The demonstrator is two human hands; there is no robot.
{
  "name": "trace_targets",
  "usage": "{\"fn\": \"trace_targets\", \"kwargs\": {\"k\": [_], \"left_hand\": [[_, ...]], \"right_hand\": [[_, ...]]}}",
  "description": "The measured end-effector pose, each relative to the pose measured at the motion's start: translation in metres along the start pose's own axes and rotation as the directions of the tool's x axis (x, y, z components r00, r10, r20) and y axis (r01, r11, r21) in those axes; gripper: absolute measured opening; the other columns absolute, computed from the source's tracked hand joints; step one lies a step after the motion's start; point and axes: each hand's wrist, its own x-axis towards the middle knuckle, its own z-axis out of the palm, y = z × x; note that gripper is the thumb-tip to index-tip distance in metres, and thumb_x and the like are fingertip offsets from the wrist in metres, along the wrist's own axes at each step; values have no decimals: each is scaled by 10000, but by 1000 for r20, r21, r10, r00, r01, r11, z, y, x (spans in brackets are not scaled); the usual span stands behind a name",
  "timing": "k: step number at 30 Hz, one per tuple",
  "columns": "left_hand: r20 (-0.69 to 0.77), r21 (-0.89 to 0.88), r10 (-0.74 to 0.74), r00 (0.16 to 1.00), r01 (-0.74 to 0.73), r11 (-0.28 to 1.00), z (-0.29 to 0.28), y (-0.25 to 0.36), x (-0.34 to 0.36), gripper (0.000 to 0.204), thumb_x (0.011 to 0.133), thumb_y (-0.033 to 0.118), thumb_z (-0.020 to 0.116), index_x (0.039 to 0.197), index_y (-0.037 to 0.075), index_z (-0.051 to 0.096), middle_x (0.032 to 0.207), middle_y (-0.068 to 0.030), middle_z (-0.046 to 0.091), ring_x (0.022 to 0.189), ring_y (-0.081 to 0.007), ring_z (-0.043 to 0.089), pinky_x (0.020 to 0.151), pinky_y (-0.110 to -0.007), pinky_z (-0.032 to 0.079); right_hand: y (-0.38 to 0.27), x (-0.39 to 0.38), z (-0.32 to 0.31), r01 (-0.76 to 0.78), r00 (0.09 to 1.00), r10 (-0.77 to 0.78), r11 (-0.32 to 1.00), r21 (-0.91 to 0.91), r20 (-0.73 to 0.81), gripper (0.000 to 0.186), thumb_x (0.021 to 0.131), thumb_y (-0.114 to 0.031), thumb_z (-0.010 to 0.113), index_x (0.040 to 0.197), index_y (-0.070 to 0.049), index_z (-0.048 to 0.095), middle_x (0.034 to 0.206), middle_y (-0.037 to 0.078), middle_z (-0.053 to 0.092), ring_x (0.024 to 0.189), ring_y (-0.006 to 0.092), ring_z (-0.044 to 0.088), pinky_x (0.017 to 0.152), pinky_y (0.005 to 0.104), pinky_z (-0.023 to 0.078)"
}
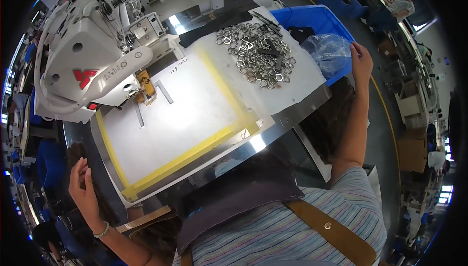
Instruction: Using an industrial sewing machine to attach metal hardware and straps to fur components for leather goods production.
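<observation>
Both hands open, right hand [361, 61] touching plastic bag [331, 51]

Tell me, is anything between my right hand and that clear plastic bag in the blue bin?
Nothing visible is. The right hand is at the far right edge of the blue bin, right beside the crumpled clear plastic bag. The pile of metal rings lies on the white board, left of the bag.
</observation>
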Motion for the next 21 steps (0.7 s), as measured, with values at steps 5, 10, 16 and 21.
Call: {"fn": "trace_targets", "kwargs": {"k": [5, 10, 16, 21], "left_hand": [[-46, 725, 105, 993, -39, 687, -32, -100, -5, 454, 1064, 195, 645, 1462, -13, 578, 1484, -226, 586, 1350, -389, 564, 1149, -462, 457], [-95, 661, -168, 981, 189, 726, -10, -129, 3, 591, 1100, 380, 556, 1521, -32, 504, 1541, -270, 523, 1433, -448, 482, 1204, -502, 389], [-64, 717, 55, 996, 8, 697, -11, -82, -8, 643, 1071, 480, 594, 1386, -80, 620, 1336, -329, 650, 1210, -458, 632, 1070, -493, 493], [-85, 696, 120, 989, -28, 717, -14, -73, -4, 582, 1071, 463, 602, 1293, -68, 686, 1222, -313, 701, 1119, -462, 660, 1004, -494, 516]], "right_hand": [[-205, 19, 42, 465, 757, -577, 805, 367, 307, 288, 1022, -210, 708, 1229, -14, 750, 1162, 150, 764, 1015, 254, 741, 892, 343, 564], [-302, -14, 143, 680, 435, -757, 631, 374, 487, 262, 942, -218, 713, 1156, -81, 777, 1103, 119, 741, 1020, 365, 720, 849, 486, 584], [-346, -52, 238, 857, 284, -834, 442, 265, 472, 106, 748, -156, 722, 790, -69, 765, 827, 130, 752, 792, 348, 762, 659, 460, 599], [-345, -48, 233, 855, 314, -820, 463, 233, 478, 126, 757, -171, 727, 764, -50, 759, 804, 152, 747, 764, 362, 755, 652, 462, 599]]}}
